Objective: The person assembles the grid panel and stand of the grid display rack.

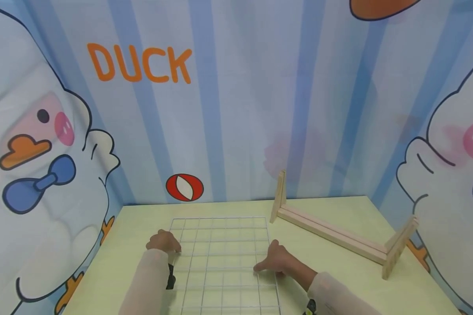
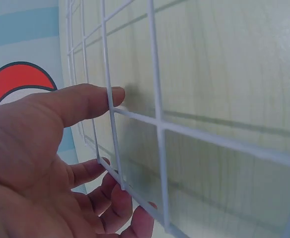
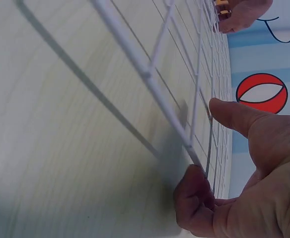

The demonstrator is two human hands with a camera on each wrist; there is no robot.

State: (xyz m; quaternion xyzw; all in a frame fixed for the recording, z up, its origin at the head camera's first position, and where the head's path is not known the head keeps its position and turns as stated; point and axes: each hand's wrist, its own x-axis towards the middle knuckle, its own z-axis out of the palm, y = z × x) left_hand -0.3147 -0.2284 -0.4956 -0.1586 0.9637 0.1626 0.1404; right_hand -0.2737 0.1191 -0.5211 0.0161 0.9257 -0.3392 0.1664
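A white wire grid panel (image 1: 223, 268) lies nearly flat, close over the pale table, its shadow offset on the wood grain in both wrist views. My left hand (image 1: 163, 242) grips the panel's left edge. In the left wrist view the thumb crosses over a wire (image 2: 160, 124) while the other fingers curl under the border. On the opposite edge, my right hand (image 1: 277, 258) holds the panel, thumb reaching inward over the mesh. The right wrist view has its fingers (image 3: 192, 198) curled round the border wire.
To the right of the panel, a wooden stand (image 1: 331, 234) with two upright end pieces and a long crossbar sits diagonally on the table (image 1: 114, 262). Behind the table hangs a striped blue cloth backdrop (image 1: 244, 109) with duck drawings.
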